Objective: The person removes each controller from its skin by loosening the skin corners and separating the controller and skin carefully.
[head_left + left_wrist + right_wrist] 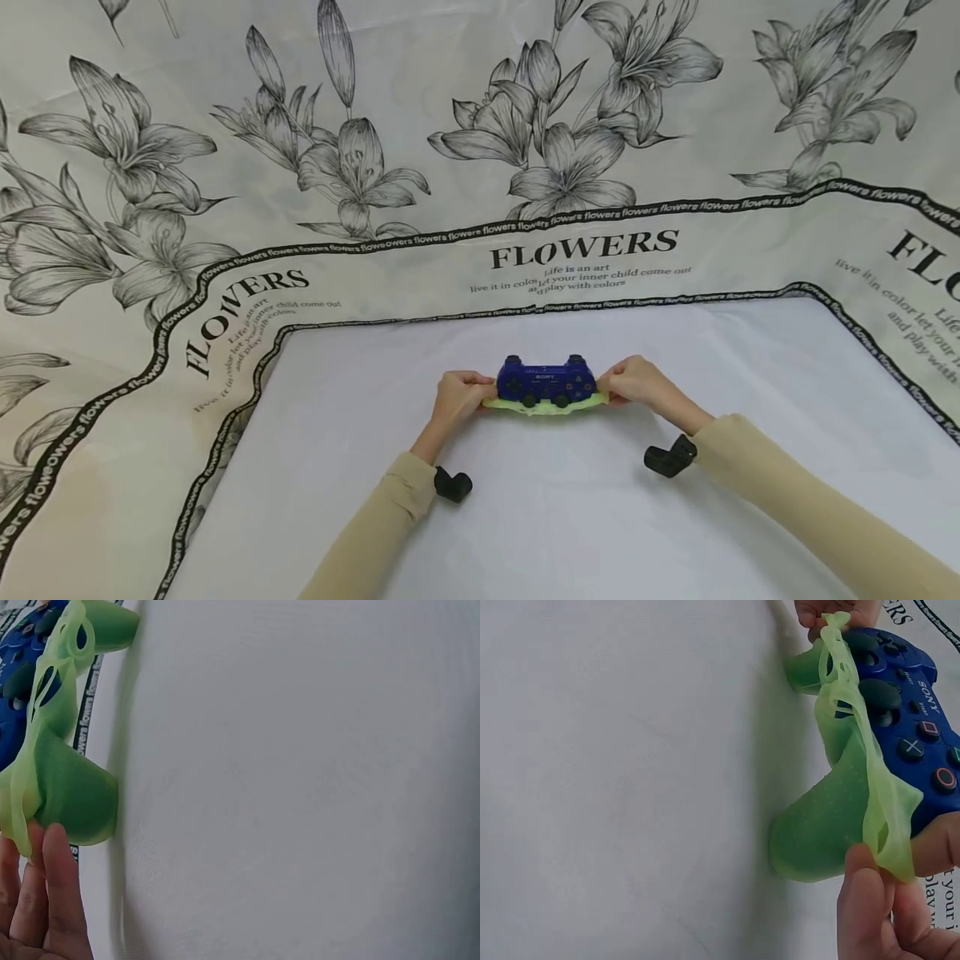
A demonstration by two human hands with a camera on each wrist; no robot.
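Observation:
A blue Sony game controller (546, 382) is at the middle of the head view, its buttons and sticks facing up. A thin, translucent green silicone cover (821, 817) encloses both its grips, with its loose edge bunched along the controller's face below the sticks. My left hand (459, 400) pinches the cover's edge at the left end. At the right end, my right hand (637, 382) pinches the edge between thumb and fingers. In the left wrist view, the cover (79, 791) bulges round a grip just beyond my fingertips.
White cloth (555, 517) covers the table beneath my hands. Its printed border with lettering (585, 250) runs behind the controller, with drawn flowers beyond. A black wrist camera (453, 485) sits under my left cuff, another black camera (670, 457) under the right.

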